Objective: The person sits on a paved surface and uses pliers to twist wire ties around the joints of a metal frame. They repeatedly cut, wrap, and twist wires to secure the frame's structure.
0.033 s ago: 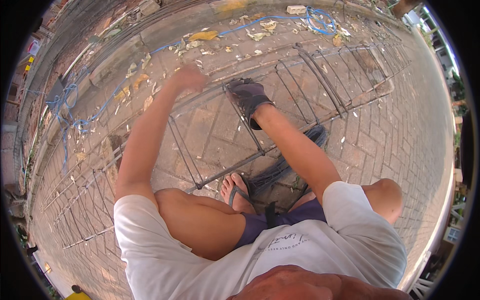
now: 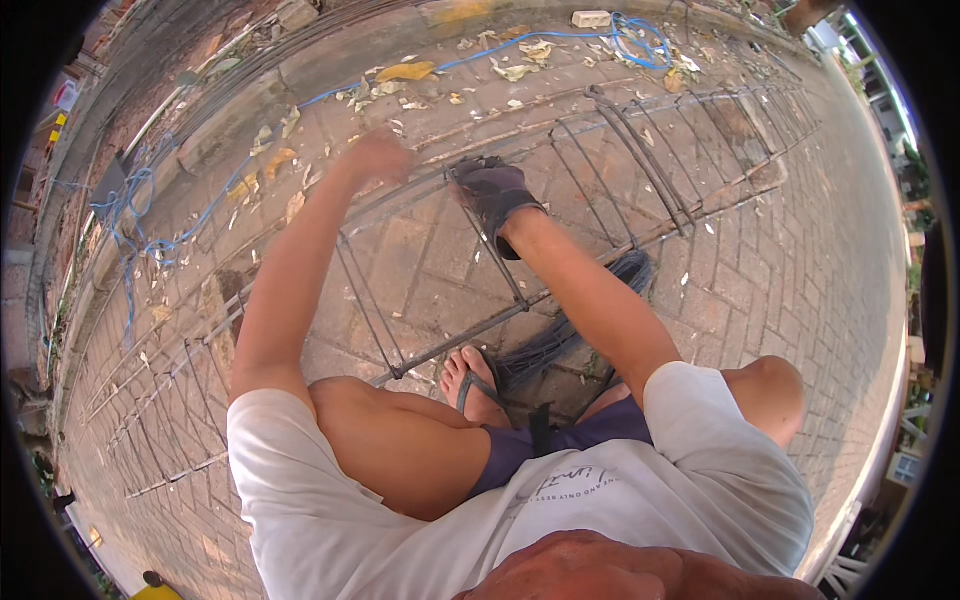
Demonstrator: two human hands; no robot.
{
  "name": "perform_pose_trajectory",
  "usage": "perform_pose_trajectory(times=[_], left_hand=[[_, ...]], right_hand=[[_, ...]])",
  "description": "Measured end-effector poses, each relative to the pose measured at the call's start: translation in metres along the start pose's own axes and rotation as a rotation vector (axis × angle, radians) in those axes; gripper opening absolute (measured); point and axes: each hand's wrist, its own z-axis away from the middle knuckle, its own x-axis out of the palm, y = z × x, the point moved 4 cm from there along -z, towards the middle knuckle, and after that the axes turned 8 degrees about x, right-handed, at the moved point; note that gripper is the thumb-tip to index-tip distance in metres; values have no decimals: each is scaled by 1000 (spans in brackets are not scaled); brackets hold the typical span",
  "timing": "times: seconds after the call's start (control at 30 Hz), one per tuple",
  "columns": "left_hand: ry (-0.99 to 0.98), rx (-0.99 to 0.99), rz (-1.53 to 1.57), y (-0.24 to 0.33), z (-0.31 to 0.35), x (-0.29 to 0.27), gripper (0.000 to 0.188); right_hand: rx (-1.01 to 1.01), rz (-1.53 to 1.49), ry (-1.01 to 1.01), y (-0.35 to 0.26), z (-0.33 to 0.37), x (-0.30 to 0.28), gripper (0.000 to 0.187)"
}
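Observation:
A long cage of thin steel reinforcing bars and stirrups lies across the paving in front of me. My right hand, in a dark glove, is closed at the cage's far bar, where a stirrup meets it; what its fingers grip is hidden. Bare and smeared by motion, my left hand hovers around that same far bar, a short way left of the glove. Its fingers cannot be made out. A coil of dark thin wire rests by my sandalled foot, under the cage's near side.
Beyond the cage runs a low concrete kerb with dry leaves along it. Blue hose or cord trails there, looped at the far right and tangled at the left. More bar frames lie at the left.

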Motion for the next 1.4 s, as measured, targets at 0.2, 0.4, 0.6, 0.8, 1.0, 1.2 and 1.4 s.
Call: perform_pose_trajectory(times=[0.2, 0.4, 0.6, 0.8, 1.0, 1.2, 1.4], left_hand=[[267, -56, 640, 9, -16, 6, 29], [188, 138, 304, 52, -27, -4, 21], [94, 48, 223, 59, -55, 16, 24], [-57, 229, 417, 27, -61, 38, 23], [8, 857, 74, 11, -56, 48, 26], [-270, 214, 537, -11, -54, 65, 23], [9, 393, -190, 17, -49, 45, 37]], right_hand=[[-152, -31, 73, -10, 1, 10, 14], [-452, 536, 289, -21, 10, 14, 24], [-459, 508, 330, -18, 16, 16, 26], [-497, 486, 331, -20, 20, 16, 23], [-459, 527, 312, -25, 17, 14, 21], [-320, 352, 175, -28, 11, 11, 13], [-570, 790, 274, -42, 17, 19, 16]])
